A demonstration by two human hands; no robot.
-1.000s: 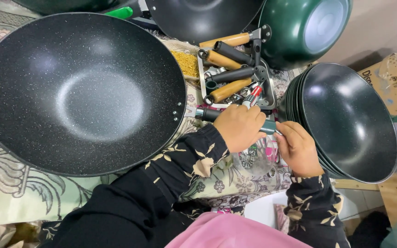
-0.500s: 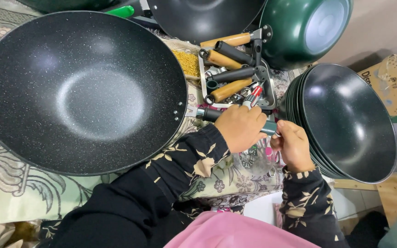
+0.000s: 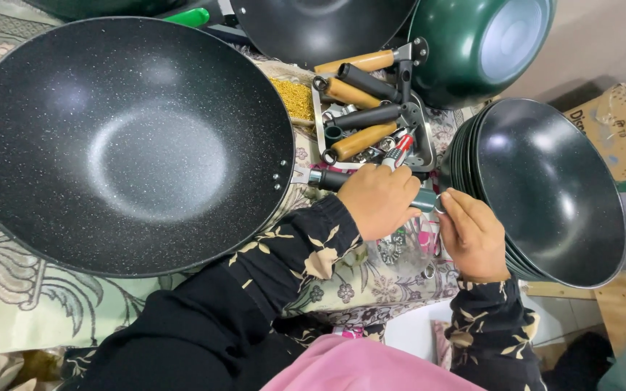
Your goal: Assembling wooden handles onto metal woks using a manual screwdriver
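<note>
The left hand, at the centre of the frame, is curled around a dark pan handle that juts from the rim of the big speckled black wok filling the left half of the frame; the fingers are wrapped over it, so most of the handle is hidden. Just to its right, the right hand has its fingertips pressed together against the far end of that same handle, pinching something small that I cannot make out. Right above the hands sits a metal tray of loose handles, some wooden, some black, with a red-tipped tool among them. A stack of dark woks leans at the right of the frame, touching the right hand's knuckles, and a green wok stands in the upper right. A floral cloth lies under everything.
</note>
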